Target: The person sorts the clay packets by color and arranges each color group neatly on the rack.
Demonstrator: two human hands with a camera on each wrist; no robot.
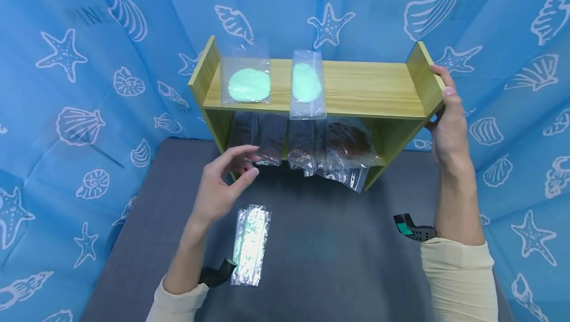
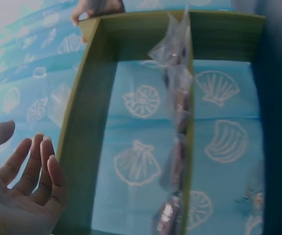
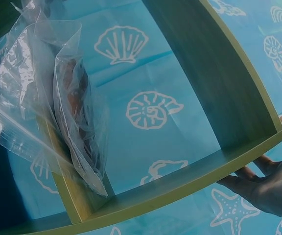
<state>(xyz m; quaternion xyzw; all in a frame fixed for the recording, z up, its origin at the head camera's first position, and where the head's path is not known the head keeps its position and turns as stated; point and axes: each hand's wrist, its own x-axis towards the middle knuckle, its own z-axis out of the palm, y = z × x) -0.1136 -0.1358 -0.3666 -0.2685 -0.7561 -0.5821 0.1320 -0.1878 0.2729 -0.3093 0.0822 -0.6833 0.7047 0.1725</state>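
Right hand (image 1: 447, 129) grips shelf (image 1: 369, 87); left hand (image 1: 222, 183) hovers.

The brown bags (image 1: 307, 146) on the lower shelf are too blurred to tell their contents.

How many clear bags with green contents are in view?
3: two bags lie on the shelf's top board, left and middle; one bag lies on the grey table. None appears hidden.
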